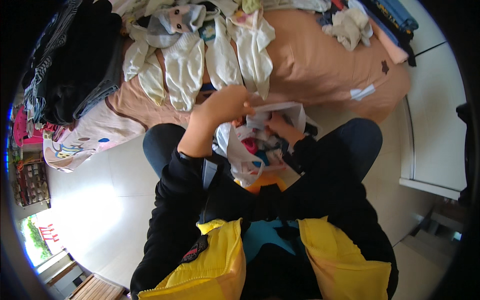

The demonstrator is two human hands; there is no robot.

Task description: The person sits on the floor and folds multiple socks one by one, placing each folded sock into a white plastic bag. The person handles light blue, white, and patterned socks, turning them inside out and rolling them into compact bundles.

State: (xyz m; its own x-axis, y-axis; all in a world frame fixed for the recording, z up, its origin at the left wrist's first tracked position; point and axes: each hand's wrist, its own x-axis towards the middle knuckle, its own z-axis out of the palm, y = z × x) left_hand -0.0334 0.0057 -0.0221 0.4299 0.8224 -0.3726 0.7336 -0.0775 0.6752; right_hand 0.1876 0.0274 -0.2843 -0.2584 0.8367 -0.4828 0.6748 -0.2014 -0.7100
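Between my knees stands a white plastic bag (242, 169) full of small cloth items in red, white, blue and dark colours. My right hand (284, 129) reaches into its opening, fingers closed at a pale grey cloth (257, 119) on top of the pile. Above the bag's left rim is my left hand (230, 104), its fingers curled; what they hold, if anything, is hidden. Just beyond it, several white socks (184, 75) lie side by side over the edge of the peach-coloured bed cover (305, 65). A grey sock with an animal face (175, 24) lies on top of them.
A tall stack of dark folded clothes (75, 65) stands on the bed's left. Crumpled beige socks (348, 29) and folded jeans (392, 15) lie at the far right. A white cabinet (440, 115) borders the right side. Pale floor tiles (125, 175) extend to the left.
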